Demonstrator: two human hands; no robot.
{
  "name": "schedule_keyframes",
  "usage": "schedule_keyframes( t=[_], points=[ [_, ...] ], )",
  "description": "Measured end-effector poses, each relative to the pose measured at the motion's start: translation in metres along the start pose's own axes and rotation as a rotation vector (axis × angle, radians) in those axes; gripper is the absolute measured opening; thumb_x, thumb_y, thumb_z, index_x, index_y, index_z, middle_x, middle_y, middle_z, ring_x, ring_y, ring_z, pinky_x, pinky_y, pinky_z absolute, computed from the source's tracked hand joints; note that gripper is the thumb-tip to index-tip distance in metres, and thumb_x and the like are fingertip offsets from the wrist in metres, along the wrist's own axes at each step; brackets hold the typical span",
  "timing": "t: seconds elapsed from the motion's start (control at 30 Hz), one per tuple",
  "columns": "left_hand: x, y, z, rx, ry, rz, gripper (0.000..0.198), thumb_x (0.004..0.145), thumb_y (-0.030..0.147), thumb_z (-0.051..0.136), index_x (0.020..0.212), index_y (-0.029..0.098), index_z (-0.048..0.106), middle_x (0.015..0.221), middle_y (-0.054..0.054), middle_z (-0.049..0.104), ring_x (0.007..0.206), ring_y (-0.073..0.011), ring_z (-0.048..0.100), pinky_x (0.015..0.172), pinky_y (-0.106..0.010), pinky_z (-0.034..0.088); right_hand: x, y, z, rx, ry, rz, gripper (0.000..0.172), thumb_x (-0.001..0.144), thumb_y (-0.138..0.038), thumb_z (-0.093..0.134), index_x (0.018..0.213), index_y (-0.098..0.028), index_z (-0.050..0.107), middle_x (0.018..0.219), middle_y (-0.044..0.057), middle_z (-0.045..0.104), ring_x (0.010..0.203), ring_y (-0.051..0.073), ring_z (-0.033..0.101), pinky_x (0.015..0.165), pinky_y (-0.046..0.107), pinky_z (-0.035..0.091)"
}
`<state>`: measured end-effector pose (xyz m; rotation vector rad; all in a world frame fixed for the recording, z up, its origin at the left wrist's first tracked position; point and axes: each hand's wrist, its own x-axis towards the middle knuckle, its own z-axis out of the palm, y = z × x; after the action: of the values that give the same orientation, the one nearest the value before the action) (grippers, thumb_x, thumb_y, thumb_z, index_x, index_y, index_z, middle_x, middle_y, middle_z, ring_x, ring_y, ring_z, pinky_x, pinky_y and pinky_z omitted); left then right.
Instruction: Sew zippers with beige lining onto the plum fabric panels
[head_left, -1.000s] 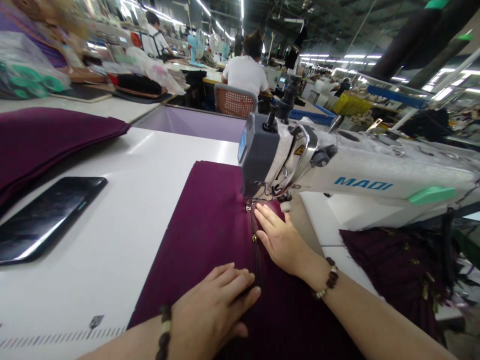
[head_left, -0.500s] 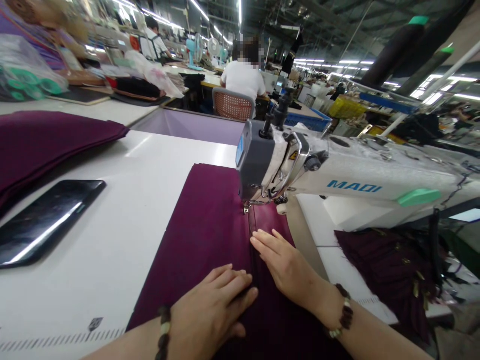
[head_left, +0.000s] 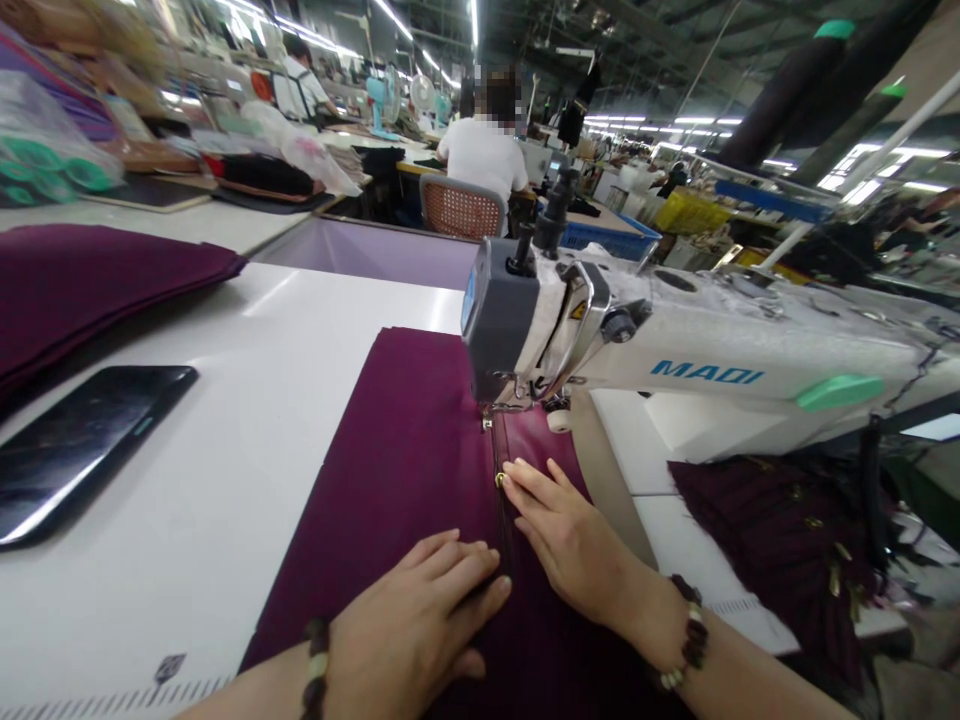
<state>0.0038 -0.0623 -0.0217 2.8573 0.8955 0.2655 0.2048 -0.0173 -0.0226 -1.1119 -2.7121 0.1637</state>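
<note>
The wine-red cloth panel (head_left: pixel 405 470) lies flat on the white desk (head_left: pixel 247 450), its far part running under the needle end of the white industrial sewing machine (head_left: pixel 705 355), with a dark seam line down its middle and a small brass metal piece (head_left: pixel 499 480) on that line. A second ago the right hand (head_left: pixel 577 545) lay close up to the presser foot (head_left: pixel 487 415); it has since drawn back toward the person, and the brass piece now shows just at its fingertips. The left hand (head_left: pixel 416 625) has barely shifted. Both hands rest palm down on the cloth, one on each side of the seam, gripping nothing. The right hand's fingers (head_left: pixel 536 490) are stretched forward, lightly parted and flat, pointing at the presser foot. The left hand's fingers (head_left: pixel 457 565) lie close together, angled toward the seam, thumb tucked low. Each wrist wears a dark bead bracelet (head_left: pixel 686 640). Left of the cloth a black smartphone (head_left: pixel 82 445) lies face up on the desk, and beyond it sits a folded stack of the same wine-red cloth (head_left: pixel 90 290). Right of the machine a heap of dark pieces (head_left: pixel 780 540) hangs low. Farther off, a person in a white shirt (head_left: pixel 484 155) sits with their back turned.
</note>
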Motion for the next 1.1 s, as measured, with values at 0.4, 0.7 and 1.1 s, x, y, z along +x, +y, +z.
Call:
schedule_keyframes(
  t=[0.4,0.7,1.1],
  points=[
    [0.007,-0.019,0.004,-0.079,0.006,-0.050,0.038,0.088,0.038,0.048,0.122,0.023,0.046,0.122,-0.003,0.052,0.111,-0.0191,0.047,0.099,-0.037,0.033,0.018,0.017,0.000,-0.009,-0.025,0.009,0.039,0.089,-0.014,0.029,0.126,-0.009,0.042,0.131,0.010,0.041,0.124,0.018,0.033,0.104,0.044,0.028],
    [0.017,-0.036,0.000,-0.067,0.028,-0.039,0.035,0.087,0.034,0.050,0.119,0.019,0.048,0.118,-0.006,0.054,0.108,-0.0203,0.049,0.097,-0.038,0.033,0.035,0.028,0.003,-0.019,0.002,0.003,0.039,0.090,-0.017,0.029,0.126,-0.010,0.043,0.130,0.011,0.042,0.123,0.019,0.034,0.105,0.044,0.026],
    [0.026,-0.059,0.000,-0.058,0.057,-0.004,0.035,0.085,0.028,0.052,0.118,0.017,0.049,0.118,-0.008,0.053,0.106,-0.0232,0.049,0.094,-0.040,0.036,0.050,0.044,0.007,-0.009,0.067,0.015,0.038,0.092,-0.023,0.030,0.122,-0.009,0.047,0.120,0.014,0.051,0.114,0.022,0.043,0.099,0.043,0.034]
  ],
)
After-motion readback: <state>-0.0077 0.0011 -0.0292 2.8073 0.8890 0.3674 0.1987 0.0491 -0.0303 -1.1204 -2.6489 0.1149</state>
